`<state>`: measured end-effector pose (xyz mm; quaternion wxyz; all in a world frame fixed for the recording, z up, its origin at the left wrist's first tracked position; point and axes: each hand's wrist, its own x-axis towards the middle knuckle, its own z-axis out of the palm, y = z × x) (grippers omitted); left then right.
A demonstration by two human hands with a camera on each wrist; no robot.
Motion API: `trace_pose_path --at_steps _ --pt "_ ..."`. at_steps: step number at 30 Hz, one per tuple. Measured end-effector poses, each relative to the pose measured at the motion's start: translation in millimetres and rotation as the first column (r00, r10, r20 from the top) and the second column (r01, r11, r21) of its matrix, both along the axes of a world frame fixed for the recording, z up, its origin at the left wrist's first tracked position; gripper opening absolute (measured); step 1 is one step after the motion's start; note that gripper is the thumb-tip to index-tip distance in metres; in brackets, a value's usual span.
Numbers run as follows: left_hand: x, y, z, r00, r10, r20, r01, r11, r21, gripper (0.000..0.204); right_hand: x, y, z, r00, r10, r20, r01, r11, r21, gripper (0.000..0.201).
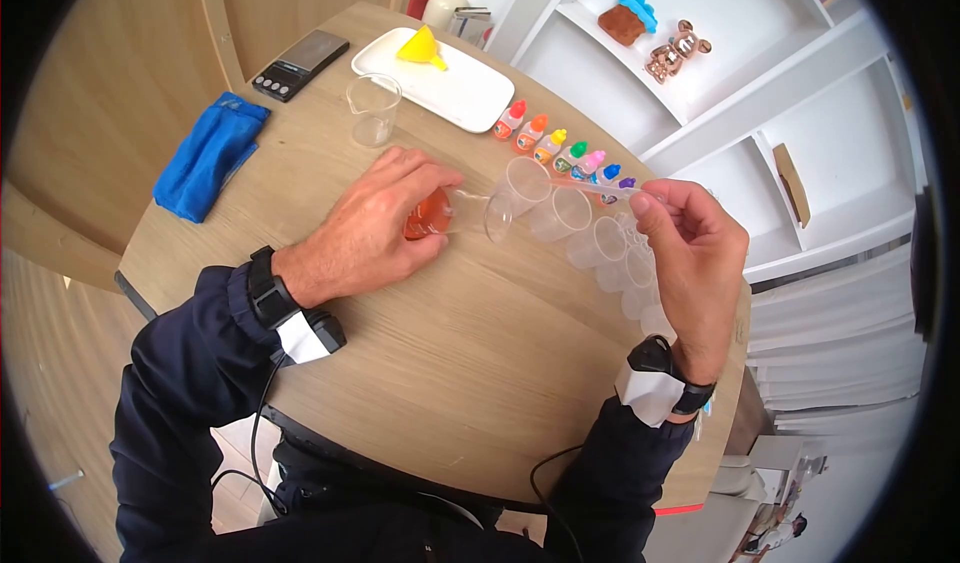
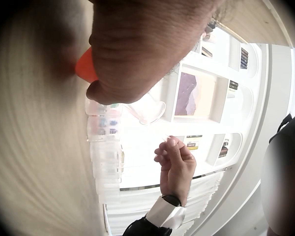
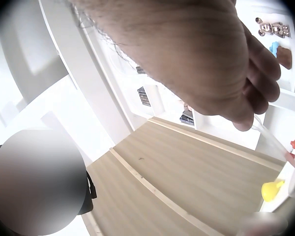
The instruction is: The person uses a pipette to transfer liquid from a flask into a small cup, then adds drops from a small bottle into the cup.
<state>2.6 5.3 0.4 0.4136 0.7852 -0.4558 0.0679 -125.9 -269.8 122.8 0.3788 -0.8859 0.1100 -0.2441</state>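
My left hand [image 1: 375, 221] grips a clear flask [image 1: 430, 215] of orange-red liquid, its neck pointing right in the head view. The liquid's orange edge shows beside the left hand [image 2: 142, 54] in the left wrist view. Between thumb and fingers, my right hand [image 1: 702, 263] pinches a clear dropper [image 1: 590, 187] with reddish liquid inside. The dropper's far end is over or beside the nearest of several clear cups [image 1: 527, 181]; which, I cannot tell. In the right wrist view the dropper [image 3: 271, 139] extends from the right hand [image 3: 201, 64].
Small bottles with coloured caps [image 1: 555, 145] line the table's far side. Behind the left hand stands an empty beaker [image 1: 373, 123], near a white tray [image 1: 470, 100] holding a yellow funnel [image 1: 420, 48]. A black scale [image 1: 300, 66] and blue cloth [image 1: 208, 158] lie at the left.
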Motion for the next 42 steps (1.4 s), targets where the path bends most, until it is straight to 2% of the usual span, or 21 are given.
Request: trace_pose_path --at_steps 5,9,14,17,19,24,27,28,34,37,42 --pt "0.6 0.4 -0.7 1.0 0.001 0.005 -0.001 1.0 0.007 0.054 0.5 0.7 -0.5 0.999 0.002 -0.037 -0.003 1.0 -0.025 0.018" --pt "0.7 0.2 -0.2 1.0 0.004 0.007 -0.004 1.0 0.009 0.053 -1.1 1.6 3.2 0.999 0.019 0.029 -0.02 1.0 0.012 0.016" --pt "1.0 0.3 -1.2 1.0 -0.004 0.003 0.004 1.0 -0.007 0.053 -23.7 10.3 27.4 0.998 -0.046 0.04 0.044 0.997 0.062 0.018" --pt "1.3 0.6 -2.5 1.0 -0.007 -0.004 0.007 1.0 -0.016 0.053 -42.2 12.8 39.2 0.996 -0.018 0.092 0.008 0.995 0.103 0.019" --pt "1.0 0.0 -2.2 1.0 -0.009 -0.004 0.009 1.0 -0.016 0.053 -46.1 17.1 43.0 0.997 0.008 0.074 -0.013 0.998 0.068 0.018" --pt "-0.4 -0.7 -1.3 1.0 0.008 0.022 -0.007 1.0 -0.01 0.054 -31.0 42.2 31.6 0.996 0.088 0.014 -0.087 0.996 -0.021 0.018" --pt "-0.3 -0.8 -0.6 1.0 0.007 0.021 -0.007 1.0 0.0 0.054 -13.4 49.5 9.5 0.984 0.175 0.002 -0.175 0.984 -0.019 0.019" --pt "-0.1 -0.6 -0.5 1.0 0.006 0.019 -0.006 1.0 0.005 0.054 -7.9 49.7 2.9 0.976 0.217 -0.001 -0.216 0.974 -0.07 0.019" --pt "-0.5 -0.6 -1.0 1.0 -0.002 0.012 0.002 1.0 0.0 0.052 11.7 64.4 -23.2 0.951 0.302 -0.063 -0.307 0.945 -0.109 0.019" --pt "-1.2 -1.0 -1.4 1.0 0.003 0.02 -0.003 1.0 -0.008 0.052 12.3 69.3 -24.3 0.943 0.301 -0.144 -0.316 0.943 -0.101 0.021" --pt "-2.1 -0.8 -1.8 1.0 0.0 0.016 0.0 1.0 -0.022 0.052 15.9 67.2 -30.3 0.933 0.329 -0.147 -0.346 0.933 -0.105 0.023"
